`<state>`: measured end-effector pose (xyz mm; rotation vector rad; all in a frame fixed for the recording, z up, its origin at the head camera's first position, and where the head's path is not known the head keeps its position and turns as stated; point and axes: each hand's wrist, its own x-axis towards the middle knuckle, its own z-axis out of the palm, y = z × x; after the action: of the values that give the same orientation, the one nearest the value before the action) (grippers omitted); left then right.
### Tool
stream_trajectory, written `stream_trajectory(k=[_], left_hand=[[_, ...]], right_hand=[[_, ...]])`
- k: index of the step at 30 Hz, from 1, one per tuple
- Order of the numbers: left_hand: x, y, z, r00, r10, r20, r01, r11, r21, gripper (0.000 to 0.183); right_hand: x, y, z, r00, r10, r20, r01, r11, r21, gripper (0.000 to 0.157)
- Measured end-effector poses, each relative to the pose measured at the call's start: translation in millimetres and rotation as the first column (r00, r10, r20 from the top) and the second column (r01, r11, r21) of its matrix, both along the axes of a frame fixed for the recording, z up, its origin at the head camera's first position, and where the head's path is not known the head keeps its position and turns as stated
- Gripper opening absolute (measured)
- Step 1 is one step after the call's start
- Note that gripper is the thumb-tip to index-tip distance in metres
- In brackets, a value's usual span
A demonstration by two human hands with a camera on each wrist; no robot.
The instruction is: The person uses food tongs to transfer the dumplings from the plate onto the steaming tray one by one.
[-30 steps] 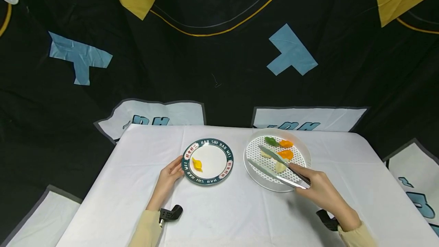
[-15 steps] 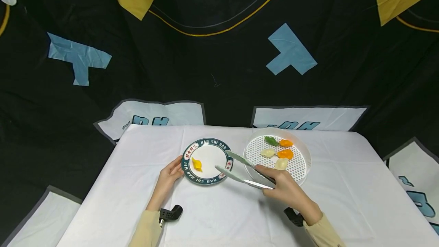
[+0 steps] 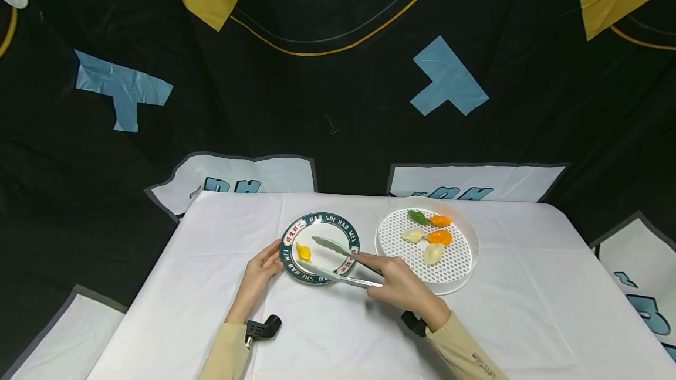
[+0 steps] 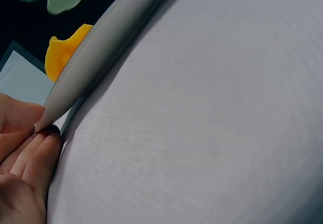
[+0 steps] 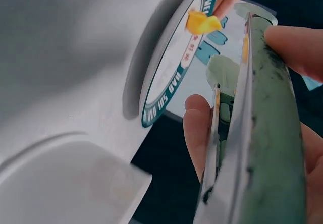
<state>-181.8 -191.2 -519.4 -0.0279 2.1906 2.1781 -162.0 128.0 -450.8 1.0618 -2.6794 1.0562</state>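
Observation:
My left hand (image 3: 260, 270) pinches the left rim of a white plate (image 3: 324, 228) with a green lettered border, thumb above and fingers below. On the plate lies a small yellow pepper (image 3: 303, 252), also visible over the rim in the left wrist view. My right hand (image 3: 401, 283) grips a pair of tongs (image 3: 363, 282) with pale green tips and metal arms. Parted and with nothing between them, the tips reach over the plate, the lower one close to the pepper. In the right wrist view the thumb and fingers lie on opposite arms of the tongs (image 5: 272, 128).
Right of the plate stands a round white perforated tray (image 3: 458, 260). It holds a green piece (image 3: 418, 217), two orange peppers (image 3: 439, 237) and two pale pieces (image 3: 433, 254). A white cloth (image 3: 327, 333) covers the table; a black curtain (image 3: 296, 110) hangs behind.
My right hand has carried the tongs left, from above the perforated tray to over the plate. The left hand, plate and yellow pepper have stayed put.

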Motion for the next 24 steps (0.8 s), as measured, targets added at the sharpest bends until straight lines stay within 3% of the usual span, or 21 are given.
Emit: stream_trajectory(k=[10,17,24], left_hand=[[-0.7,0.3,-1.9,1.000,0.002,-0.003,-0.002,1.000,0.008,0.057],[-0.9,0.8,-1.3,1.000,0.003,0.002,-0.003,1.000,0.018,0.057],[-0.5,0.6,-0.6,1.000,0.001,0.001,-0.001,1.000,0.027,0.057]], right_hand=[[-9.0,-23.9,-6.9,1.000,0.001,0.027,-0.002,0.999,0.034,0.058],[-12.6,-31.9,-15.3,0.999,-0.015,-0.038,0.018,0.997,0.081,0.052],[-14.5,-34.9,-19.9,0.999,-0.028,-0.025,0.030,0.994,0.101,0.048]])
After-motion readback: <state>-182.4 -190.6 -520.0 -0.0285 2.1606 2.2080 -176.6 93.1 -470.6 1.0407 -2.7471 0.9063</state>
